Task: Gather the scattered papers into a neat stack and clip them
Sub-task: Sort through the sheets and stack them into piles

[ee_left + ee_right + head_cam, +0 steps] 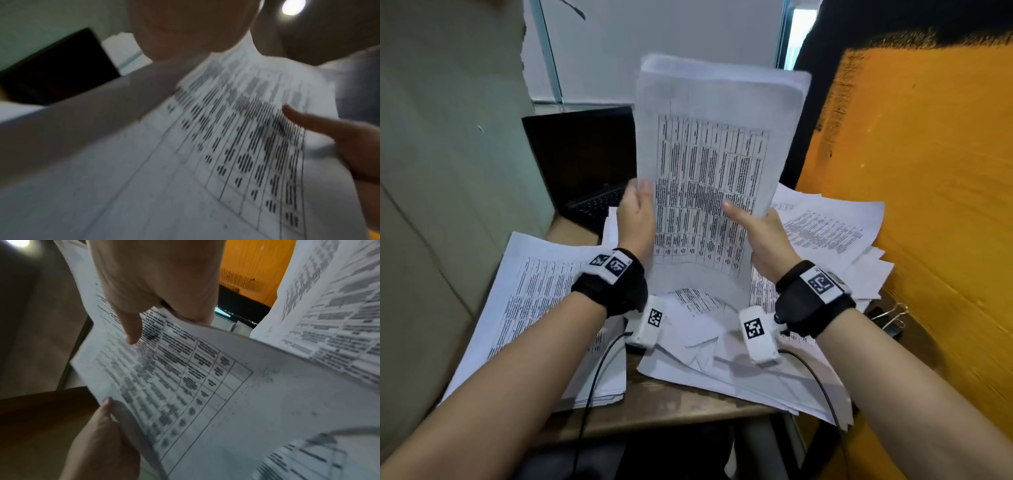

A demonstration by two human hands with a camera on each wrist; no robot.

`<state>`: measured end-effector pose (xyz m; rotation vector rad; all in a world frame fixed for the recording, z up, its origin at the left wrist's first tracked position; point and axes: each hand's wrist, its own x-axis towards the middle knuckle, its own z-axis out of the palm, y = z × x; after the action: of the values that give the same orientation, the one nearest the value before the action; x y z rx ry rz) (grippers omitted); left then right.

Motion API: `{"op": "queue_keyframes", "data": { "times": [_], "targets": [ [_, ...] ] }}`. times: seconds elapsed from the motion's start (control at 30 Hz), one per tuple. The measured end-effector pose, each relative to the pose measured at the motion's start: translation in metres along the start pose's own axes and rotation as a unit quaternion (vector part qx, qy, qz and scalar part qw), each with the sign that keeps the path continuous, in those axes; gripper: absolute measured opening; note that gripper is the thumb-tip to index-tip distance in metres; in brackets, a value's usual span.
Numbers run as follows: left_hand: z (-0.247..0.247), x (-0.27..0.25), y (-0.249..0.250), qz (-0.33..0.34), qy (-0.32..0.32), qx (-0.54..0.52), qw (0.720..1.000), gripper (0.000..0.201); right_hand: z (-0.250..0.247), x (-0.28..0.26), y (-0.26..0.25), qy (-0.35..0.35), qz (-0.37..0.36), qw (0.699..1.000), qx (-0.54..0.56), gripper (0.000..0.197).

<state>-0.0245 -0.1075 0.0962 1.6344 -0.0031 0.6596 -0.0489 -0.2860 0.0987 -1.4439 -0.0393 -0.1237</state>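
Note:
A bundle of printed sheets (715, 154) stands upright above the desk, its lower edge near the loose papers. My left hand (638, 202) grips its left edge, thumb on the front. My right hand (743, 219) grips the right edge, with the thumb across the printed table and the fingers hidden behind. The left wrist view is blurred; it shows the bundle (205, 154) and the right thumb (308, 125). In the right wrist view my right hand (144, 318) pinches the sheets (216, 386) and my left hand (102, 426) holds the opposite edge. Metal binder clips (890, 318) lie at the desk's right edge.
More sheets lie on the wooden desk (671, 407): a pile at the left (534, 308), a fan at the right (832, 233), several crumpled ones in front (722, 359). An open black laptop (585, 164) stands behind. An orange wall (911, 205) closes in the right side.

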Motion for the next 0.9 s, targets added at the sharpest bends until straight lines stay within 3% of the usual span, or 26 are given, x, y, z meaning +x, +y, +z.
{"op": "queue_keyframes", "data": {
  "times": [0.1, 0.13, 0.2, 0.27, 0.33, 0.4, 0.47, 0.53, 0.6, 0.67, 0.77, 0.83, 0.9],
  "targets": [
    [0.000, 0.004, 0.009, 0.033, 0.055, -0.032, 0.997, 0.019, -0.001, -0.001, -0.010, 0.001, -0.038, 0.999, 0.015, 0.045],
    [0.000, 0.006, 0.010, 0.038, 0.058, -0.036, 0.997, 0.017, -0.002, -0.004, -0.013, -0.010, -0.042, 0.999, 0.011, 0.046],
    [0.002, 0.007, 0.008, 0.068, 0.051, -0.031, 0.996, 0.016, -0.003, -0.010, -0.017, -0.035, -0.045, 0.998, -0.008, 0.049],
    [0.004, 0.001, 0.015, 0.097, 0.026, -0.037, 0.994, 0.012, 0.002, -0.014, -0.021, -0.063, -0.103, 0.989, -0.090, 0.034],
    [0.006, -0.004, 0.022, 0.126, 0.011, -0.052, 0.991, 0.010, 0.008, -0.016, -0.024, -0.040, -0.165, 0.974, -0.149, 0.019],
    [0.005, -0.005, 0.020, 0.092, 0.019, -0.082, 0.992, 0.021, 0.005, -0.013, -0.018, -0.017, -0.172, 0.972, -0.161, 0.016],
    [0.000, 0.003, 0.002, 0.015, 0.011, -0.092, 0.996, 0.024, -0.004, -0.006, -0.003, -0.048, -0.100, 0.976, -0.186, 0.009],
    [-0.005, 0.004, -0.013, -0.065, -0.019, -0.029, 0.997, 0.023, -0.011, -0.002, 0.016, -0.108, -0.011, 0.966, -0.236, 0.014],
    [-0.007, 0.003, -0.021, -0.085, -0.023, 0.009, 0.996, 0.022, -0.011, -0.001, 0.022, -0.091, -0.012, 0.971, -0.223, 0.024],
    [-0.009, 0.008, -0.016, -0.044, 0.008, -0.037, 0.998, 0.006, -0.007, -0.002, 0.011, -0.033, -0.061, 0.986, -0.150, 0.041],
    [-0.012, 0.020, 0.004, 0.002, -0.009, -0.089, 0.996, 0.013, 0.004, 0.002, -0.016, 0.019, -0.168, 0.979, -0.110, 0.061],
    [-0.010, 0.025, 0.015, -0.010, -0.055, -0.088, 0.995, 0.018, 0.009, 0.008, -0.037, 0.072, -0.249, 0.957, -0.127, 0.075],
    [-0.008, 0.027, 0.017, -0.071, -0.099, -0.088, 0.989, 0.021, 0.017, 0.007, -0.065, 0.139, -0.354, 0.907, -0.181, 0.083]
  ]
}}
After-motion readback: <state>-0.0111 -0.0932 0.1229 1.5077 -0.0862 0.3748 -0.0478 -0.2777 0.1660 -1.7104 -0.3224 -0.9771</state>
